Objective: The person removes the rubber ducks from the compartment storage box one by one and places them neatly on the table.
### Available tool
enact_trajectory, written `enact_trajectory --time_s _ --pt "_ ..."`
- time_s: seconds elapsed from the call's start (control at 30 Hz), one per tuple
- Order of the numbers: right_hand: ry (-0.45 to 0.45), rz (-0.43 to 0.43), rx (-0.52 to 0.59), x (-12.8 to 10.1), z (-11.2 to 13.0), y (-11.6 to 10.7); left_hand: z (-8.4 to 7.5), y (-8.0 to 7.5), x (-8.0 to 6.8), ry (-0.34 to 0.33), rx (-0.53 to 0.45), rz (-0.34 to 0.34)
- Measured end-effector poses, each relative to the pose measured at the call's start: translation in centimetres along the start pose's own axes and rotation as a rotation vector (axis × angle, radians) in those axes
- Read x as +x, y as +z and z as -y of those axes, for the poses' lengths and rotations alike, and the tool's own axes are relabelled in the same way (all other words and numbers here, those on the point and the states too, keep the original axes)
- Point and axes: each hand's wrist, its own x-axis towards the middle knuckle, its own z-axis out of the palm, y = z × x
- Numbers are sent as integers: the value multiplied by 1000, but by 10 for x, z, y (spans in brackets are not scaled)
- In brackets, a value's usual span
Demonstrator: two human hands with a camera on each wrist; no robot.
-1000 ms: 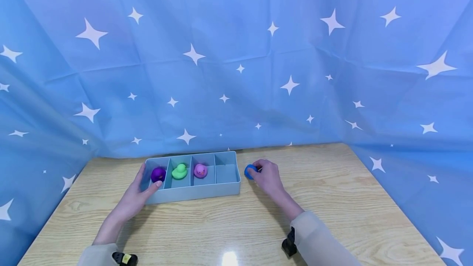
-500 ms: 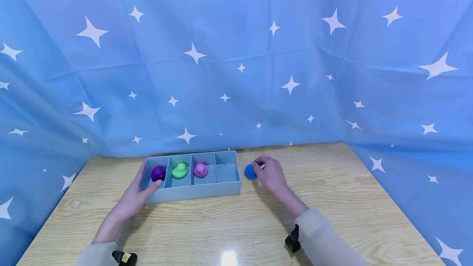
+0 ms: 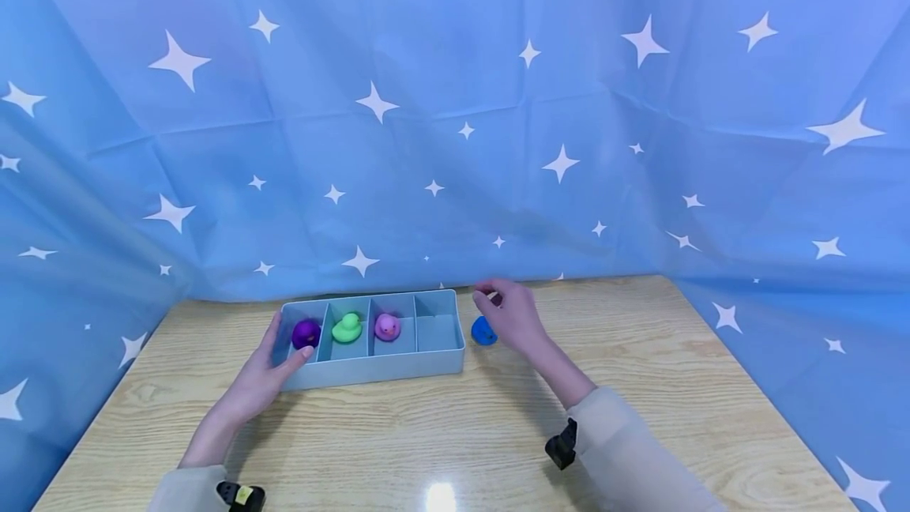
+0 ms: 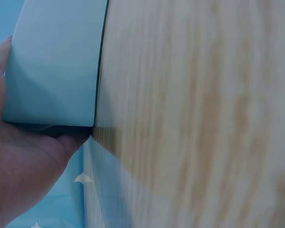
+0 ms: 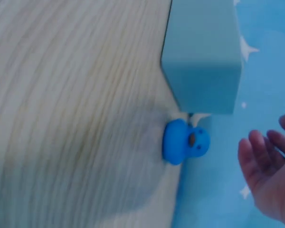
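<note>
Blue, the duck [image 3: 484, 331] sat beside the box [image 3: 377, 370] near my loosely curled, empty right hand [image 3: 513, 313], while my left hand [image 3: 261, 378] gripped the box's end, presumably to steady it.

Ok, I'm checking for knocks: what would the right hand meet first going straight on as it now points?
Probably the starry curtain behind the table. The right hand aims near the far right corner of the box; depth is unclear, so it might brush that first.

The head view is bright; glare spots the table [image 3: 398, 433]; wrist views look soft.
</note>
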Motion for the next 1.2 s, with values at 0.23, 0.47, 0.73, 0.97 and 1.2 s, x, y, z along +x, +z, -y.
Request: enact_trajectory --time_s 0.23,0.47,0.73,0.97,1.2 --pt "-20 73 99 1 22 16 1 0 0 13 -8 -5" --pt "-33 175 169 4 35 39 1 0 -1 -1 -15 -4" --pt "-29 338 161 5 45 64 0 0 0 2 3 -11" --pt "-36 410 137 11 50 80 1 1 -1 0 3 -17" --pt "-45 455 42 20 50 90 1 0 0 -3 5 -14"
